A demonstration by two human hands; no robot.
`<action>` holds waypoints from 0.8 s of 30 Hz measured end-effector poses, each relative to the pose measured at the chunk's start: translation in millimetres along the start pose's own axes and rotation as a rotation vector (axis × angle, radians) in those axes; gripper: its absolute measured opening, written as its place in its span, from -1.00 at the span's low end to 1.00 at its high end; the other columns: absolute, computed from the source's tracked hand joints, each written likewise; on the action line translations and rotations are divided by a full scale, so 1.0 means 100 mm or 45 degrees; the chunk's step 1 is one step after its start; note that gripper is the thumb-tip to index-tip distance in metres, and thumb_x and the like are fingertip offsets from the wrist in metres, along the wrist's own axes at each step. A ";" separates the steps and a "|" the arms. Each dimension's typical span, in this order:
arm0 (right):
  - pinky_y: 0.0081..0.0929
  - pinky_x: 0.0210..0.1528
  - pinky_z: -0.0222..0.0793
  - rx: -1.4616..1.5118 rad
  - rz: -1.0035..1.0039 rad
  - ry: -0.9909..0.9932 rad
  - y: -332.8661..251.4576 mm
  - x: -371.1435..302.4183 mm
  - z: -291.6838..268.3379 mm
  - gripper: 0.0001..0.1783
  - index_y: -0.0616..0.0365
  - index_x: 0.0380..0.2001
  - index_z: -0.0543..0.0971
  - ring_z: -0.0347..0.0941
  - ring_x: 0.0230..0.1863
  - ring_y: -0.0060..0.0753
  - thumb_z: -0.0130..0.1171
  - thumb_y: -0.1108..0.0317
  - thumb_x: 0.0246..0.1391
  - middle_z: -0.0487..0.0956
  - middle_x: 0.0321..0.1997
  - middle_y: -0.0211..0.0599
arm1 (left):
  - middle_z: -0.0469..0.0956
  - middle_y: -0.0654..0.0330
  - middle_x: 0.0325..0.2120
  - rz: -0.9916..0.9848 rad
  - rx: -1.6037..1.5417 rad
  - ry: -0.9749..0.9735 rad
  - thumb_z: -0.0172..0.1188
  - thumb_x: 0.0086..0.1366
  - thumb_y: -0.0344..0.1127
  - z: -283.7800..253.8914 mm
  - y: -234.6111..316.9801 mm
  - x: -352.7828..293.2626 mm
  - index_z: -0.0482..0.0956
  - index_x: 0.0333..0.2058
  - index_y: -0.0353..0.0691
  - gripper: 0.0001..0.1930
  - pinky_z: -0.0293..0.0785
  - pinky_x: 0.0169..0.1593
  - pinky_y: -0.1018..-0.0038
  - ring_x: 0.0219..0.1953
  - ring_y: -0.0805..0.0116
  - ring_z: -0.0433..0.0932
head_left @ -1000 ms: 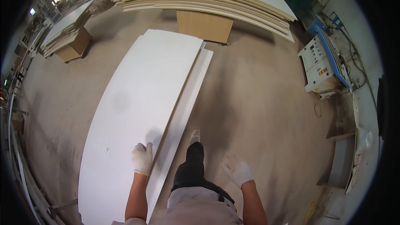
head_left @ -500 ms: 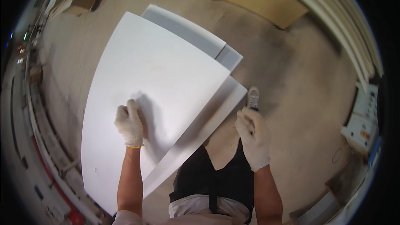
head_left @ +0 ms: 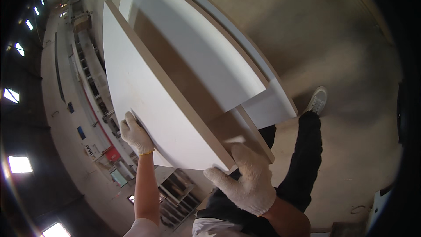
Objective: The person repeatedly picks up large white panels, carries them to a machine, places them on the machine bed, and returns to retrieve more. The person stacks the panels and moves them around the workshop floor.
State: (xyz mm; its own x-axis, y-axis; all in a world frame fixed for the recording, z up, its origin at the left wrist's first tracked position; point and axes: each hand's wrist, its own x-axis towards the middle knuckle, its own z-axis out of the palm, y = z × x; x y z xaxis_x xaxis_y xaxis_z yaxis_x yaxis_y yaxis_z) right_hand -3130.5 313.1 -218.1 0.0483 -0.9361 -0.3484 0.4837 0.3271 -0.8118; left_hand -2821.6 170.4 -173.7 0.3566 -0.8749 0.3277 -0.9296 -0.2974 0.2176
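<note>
A large white panel [head_left: 149,92] stands tilted up in front of me, its brown edge facing up and to the right. My left hand [head_left: 137,135], in a pale knit glove, has its fingers curled at the panel's left side. At the near corner, my gloved right hand [head_left: 247,180] straddles the edge, thumb on the white face and fingers on the other side, partly blurred. Beyond this panel lies another white panel [head_left: 193,52], with a further panel [head_left: 269,105] showing underneath it. What bears the stack is hidden.
My shoe [head_left: 318,100] is planted on the concrete floor [head_left: 346,149] right of the stack. A slatted rack [head_left: 177,199] stands at the lower left. Long low equipment [head_left: 90,79] runs along the left, and bright windows [head_left: 19,164] line the far left wall.
The top panel has gone from lying flat to tilted up, uncovering the panels below. My right hand has moved left onto its near corner. The view has swung left.
</note>
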 end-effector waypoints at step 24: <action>-0.28 -0.25 0.55 -0.843 -0.338 0.228 -0.36 0.14 0.10 -0.62 0.36 0.09 0.56 0.61 -0.26 -0.10 0.26 0.42 0.26 0.64 -0.21 -0.05 | 0.38 0.28 -0.63 -0.196 -0.099 -0.081 0.12 0.50 -0.01 -0.10 -0.05 -0.19 0.42 -0.53 -0.30 -0.50 0.34 -0.40 0.42 -0.52 0.49 0.30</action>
State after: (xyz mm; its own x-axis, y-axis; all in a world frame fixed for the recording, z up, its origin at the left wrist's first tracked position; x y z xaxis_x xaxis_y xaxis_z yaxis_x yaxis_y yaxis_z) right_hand -3138.2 287.3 -188.8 -0.1680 -0.9777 -0.1260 -0.1728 0.1550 -0.9727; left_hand -2822.7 192.7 -172.3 0.4854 -0.8444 0.2266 -0.8536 -0.4016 0.3319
